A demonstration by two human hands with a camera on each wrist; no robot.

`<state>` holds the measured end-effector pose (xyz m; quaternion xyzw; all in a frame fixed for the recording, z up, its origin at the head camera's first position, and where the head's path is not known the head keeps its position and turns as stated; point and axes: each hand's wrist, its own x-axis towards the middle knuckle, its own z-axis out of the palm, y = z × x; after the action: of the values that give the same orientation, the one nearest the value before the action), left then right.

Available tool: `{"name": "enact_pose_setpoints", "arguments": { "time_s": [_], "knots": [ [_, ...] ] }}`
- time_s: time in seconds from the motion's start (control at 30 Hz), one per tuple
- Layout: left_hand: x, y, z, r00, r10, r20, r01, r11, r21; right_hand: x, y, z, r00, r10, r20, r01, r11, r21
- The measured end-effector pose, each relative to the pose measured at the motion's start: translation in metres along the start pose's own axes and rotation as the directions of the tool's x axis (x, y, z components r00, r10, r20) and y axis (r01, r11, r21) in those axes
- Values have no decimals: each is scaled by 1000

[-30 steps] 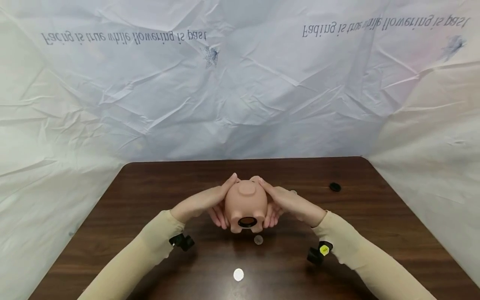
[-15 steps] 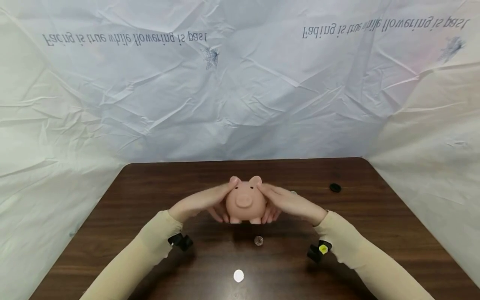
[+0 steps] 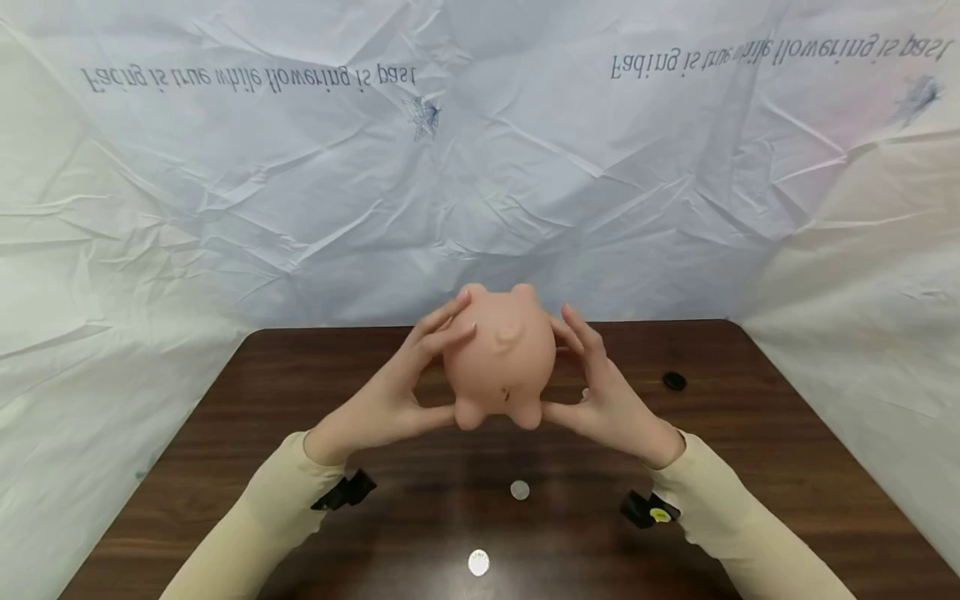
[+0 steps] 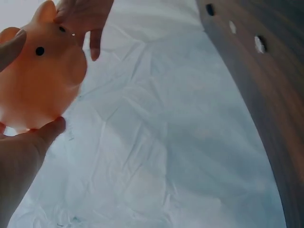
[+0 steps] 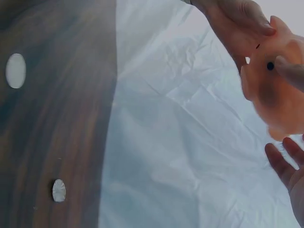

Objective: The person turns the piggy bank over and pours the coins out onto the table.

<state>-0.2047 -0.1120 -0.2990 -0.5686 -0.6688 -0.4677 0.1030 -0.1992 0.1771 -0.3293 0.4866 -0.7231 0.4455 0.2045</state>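
Observation:
A pink piggy bank (image 3: 498, 354) is raised over the table between both hands, its curly tail side toward the head camera. My left hand (image 3: 386, 392) grips it, thumb at a lower foot and fingers spread over its upper side. On the opposite side my right hand (image 3: 611, 400) holds it, thumb by the other foot, one finger raised off it. Both wrist views show the piggy bank's (image 4: 40, 80) black eyes on the side facing away from the head camera. Its belly hole is hidden.
Below the piggy bank, two coins lie on the dark wooden table (image 3: 240, 417): one coin (image 3: 520, 490) nearer it, one bright coin (image 3: 478, 562) closer to the front. Another small pale piece shows behind the right hand. A black round cap (image 3: 674, 381) lies right; white sheeting (image 3: 480, 167) surrounds the table.
The piggy bank first tipped from showing its belly hole to facing forward, then was raised and turned to show its tail. Both hands rose and shifted their grip to its sides.

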Motion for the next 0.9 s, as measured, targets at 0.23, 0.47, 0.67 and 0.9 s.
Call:
{"name": "enact_pose_setpoints", "arguments": {
  "time_s": [0.23, 0.47, 0.67, 0.9],
  "knots": [
    [-1, -1, 4, 999, 42, 15, -43, 999, 34, -9, 2, 4, 1000, -3, -15, 3, 1000, 1],
    [-7, -13, 6, 868, -495, -33, 494, 868, -45, -6, 4, 4, 924, 379, 49, -380, 925, 22],
    [-22, -37, 25, 579, -796, 177, 809, 535, -245, -12, 18, 18, 692, 688, 219, -716, 692, 91],
    [-38, -52, 42, 459, -828, 323, 887, 408, -214, -26, 33, 30, 532, 740, 410, -839, 526, 140]
  ]
}}
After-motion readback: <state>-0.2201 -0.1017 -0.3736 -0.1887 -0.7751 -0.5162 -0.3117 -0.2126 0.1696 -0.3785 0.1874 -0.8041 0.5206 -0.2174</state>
